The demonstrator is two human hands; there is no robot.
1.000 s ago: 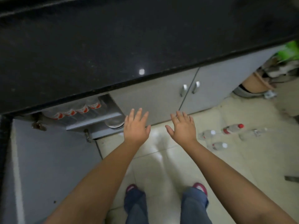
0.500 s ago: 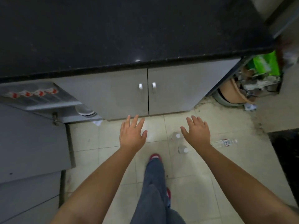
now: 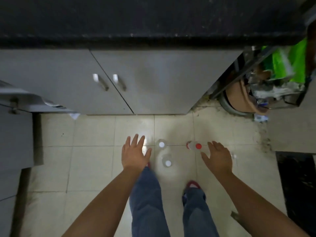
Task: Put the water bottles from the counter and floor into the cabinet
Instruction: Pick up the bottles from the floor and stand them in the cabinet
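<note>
1. Bottles stand on the tiled floor (image 3: pixel 95 168) in front of us: a white-capped bottle (image 3: pixel 161 144), a second white-capped bottle (image 3: pixel 168 163) just nearer to us, and a red-capped bottle (image 3: pixel 196 146) to their right.
2. Our left hand (image 3: pixel 134 155) hovers left of the white caps, fingers spread and straight, holding nothing.
3. Our right hand (image 3: pixel 218 159) hovers just right of the red cap, fingers likewise spread and empty.
4. Beyond the bottles, two grey cabinet doors (image 3: pixel 153 79) are closed under the dark counter (image 3: pixel 136 19).
5. An open door (image 3: pixel 15 134) shows at far left.
6. Clutter with a green bag (image 3: pixel 289 65) sits at right.
</note>
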